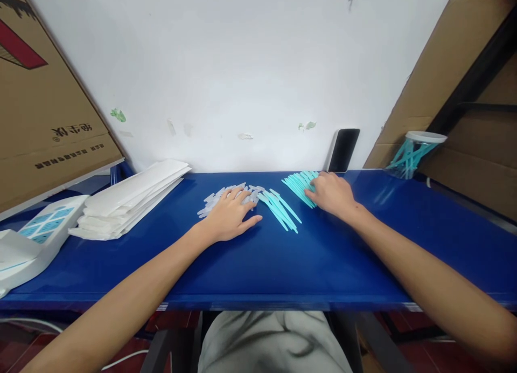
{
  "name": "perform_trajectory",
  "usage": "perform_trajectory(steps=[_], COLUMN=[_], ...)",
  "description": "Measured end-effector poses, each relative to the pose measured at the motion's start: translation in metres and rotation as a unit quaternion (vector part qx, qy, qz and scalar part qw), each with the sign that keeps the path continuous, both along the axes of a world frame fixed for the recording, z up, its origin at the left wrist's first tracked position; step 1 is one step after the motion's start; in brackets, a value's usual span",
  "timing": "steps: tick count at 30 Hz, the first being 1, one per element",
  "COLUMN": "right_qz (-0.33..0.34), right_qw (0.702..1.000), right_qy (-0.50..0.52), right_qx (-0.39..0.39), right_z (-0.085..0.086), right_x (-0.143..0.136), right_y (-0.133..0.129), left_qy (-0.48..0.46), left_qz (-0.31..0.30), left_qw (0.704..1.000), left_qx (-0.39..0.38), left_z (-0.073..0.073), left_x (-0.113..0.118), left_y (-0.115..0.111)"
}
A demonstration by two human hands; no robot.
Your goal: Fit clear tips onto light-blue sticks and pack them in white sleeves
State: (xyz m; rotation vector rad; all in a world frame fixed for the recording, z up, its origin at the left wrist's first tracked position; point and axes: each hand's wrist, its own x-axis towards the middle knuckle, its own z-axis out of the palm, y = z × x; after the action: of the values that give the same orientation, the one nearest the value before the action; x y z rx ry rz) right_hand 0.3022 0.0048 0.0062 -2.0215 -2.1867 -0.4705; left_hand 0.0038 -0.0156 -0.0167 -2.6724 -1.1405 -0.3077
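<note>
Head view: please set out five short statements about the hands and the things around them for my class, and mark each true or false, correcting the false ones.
1. The left hand is spread over translucent plastic pieces. True.
2. The right hand is at the stack of flat white packets. False: it is at a group of turquoise sticks.
3. Some loose turquoise sticks lie between the two hands. True.
4. The jar at the right has a black lid. False: its lid is white.
5. A phone stands upright against the wall. True.
</note>
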Motion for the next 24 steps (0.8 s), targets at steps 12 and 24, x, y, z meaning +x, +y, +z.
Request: perform_trajectory(steps=[12,24], right_qz=[0.018,0.036], right_qw=[1.000,0.992], right_qy=[0.016,0.113], right_qx=[-0.006,0.052], right_z=[-0.004,0.005], right_x=[-0.002,-0.016], right_y=[0.006,-0.007], left_qy=[-0.004,-0.009], left_qz=[-0.024,-0.050], left_qw=[0.999,0.998], left_qx=[-0.029,-0.029], left_z=[-0.003,0.000], left_x=[-0.002,-0.006], left_y=[0.001,0.014])
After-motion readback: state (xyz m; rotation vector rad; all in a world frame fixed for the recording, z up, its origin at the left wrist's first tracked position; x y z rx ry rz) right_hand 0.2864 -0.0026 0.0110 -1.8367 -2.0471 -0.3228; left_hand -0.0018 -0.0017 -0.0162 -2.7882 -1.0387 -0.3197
